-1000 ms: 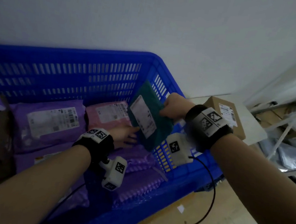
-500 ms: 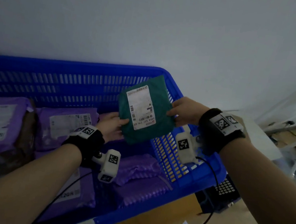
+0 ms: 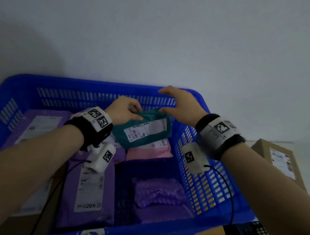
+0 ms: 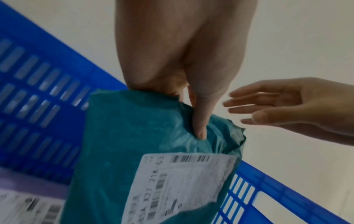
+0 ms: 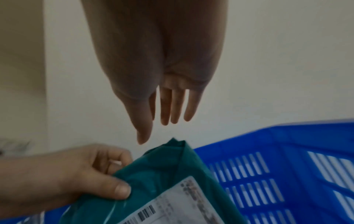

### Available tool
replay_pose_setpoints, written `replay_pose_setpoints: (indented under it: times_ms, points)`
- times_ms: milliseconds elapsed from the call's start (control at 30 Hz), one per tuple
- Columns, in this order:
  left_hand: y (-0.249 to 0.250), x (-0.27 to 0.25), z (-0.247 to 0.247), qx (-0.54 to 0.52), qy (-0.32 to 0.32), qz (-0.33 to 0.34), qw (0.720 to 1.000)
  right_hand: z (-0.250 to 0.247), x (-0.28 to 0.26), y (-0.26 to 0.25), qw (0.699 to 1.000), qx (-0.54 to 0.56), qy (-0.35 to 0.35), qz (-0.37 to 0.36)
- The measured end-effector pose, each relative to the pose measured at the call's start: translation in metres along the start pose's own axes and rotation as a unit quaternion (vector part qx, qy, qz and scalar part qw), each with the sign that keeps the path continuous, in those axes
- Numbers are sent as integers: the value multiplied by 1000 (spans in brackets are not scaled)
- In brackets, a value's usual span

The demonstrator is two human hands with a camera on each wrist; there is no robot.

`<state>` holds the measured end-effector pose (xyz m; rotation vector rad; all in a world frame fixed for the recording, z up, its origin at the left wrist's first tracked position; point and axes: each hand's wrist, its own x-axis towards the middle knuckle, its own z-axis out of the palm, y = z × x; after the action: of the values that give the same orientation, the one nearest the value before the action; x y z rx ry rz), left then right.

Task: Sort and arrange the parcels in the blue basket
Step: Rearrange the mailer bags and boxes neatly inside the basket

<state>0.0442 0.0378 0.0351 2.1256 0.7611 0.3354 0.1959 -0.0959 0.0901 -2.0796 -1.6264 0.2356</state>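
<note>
**Green parcel passed to the left hand alone, held over the far right corner of the basket**

Whereas half a second ago both hands gripped the green parcel (image 3: 144, 128) upright above the basket, the right hand (image 3: 180, 106) has now let go and the parcel has dropped lower and turned, its white label (image 3: 145, 129) facing up; the left hand (image 3: 124, 110) alone carries it, thumb on the top face and fingers curled under the near-left corner, as the left wrist view confirms; the right hand hangs with fingers straight and spread, just beside the parcel's far edge but not touching it, so far as the wrist views show.

In my judgement this marks a handover within the placing step; the parcel is being set down, not lifted out, and the task is under way, not finished.

The parcel sits inside the walls of the blue basket (image 3: 87, 86), tilted, above the pink parcel (image 3: 149, 152) in the far right part; whether its lower edge already rests on the pink parcel cannot be told from these views; purple parcels (image 3: 90, 185) lie flat across the left and middle of the floor, and a crinkled purple parcel (image 3: 158, 192) lies near the front right; a cardboard box (image 3: 280, 161) stands outside the basket to the right.

Relative to the holding hand, the parcel extends right and toward the viewer from the pinched corner; the free right hand hovers over its opposite end.
</note>
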Motion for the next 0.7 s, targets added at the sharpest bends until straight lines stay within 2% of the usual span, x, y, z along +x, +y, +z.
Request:
replay_pose_setpoints:
  times_ms: [100,200,300,400,467,567,700]
  points:
    - [8,2,-7,53,-3,14,998,12,14,-16,993,-82,-59,-55]
    - [14,0,-13,62,18,18,998,21,22,-20,987,-126,-68,-75]
    - [13,-3,-18,52,42,12,998,26,27,-15,989,-109,-58,-82]
    - [3,-6,-20,40,129,-5,991,27,34,-3,997,-57,-27,-52]
    - [-7,-9,-23,4,178,-50,983,25,40,9,1000,17,-5,-14]
    - [-24,-14,-23,-71,196,-155,966,23,45,25,989,139,17,45]
    - [-49,-25,-11,-234,167,-292,912,34,46,43,937,312,33,156]
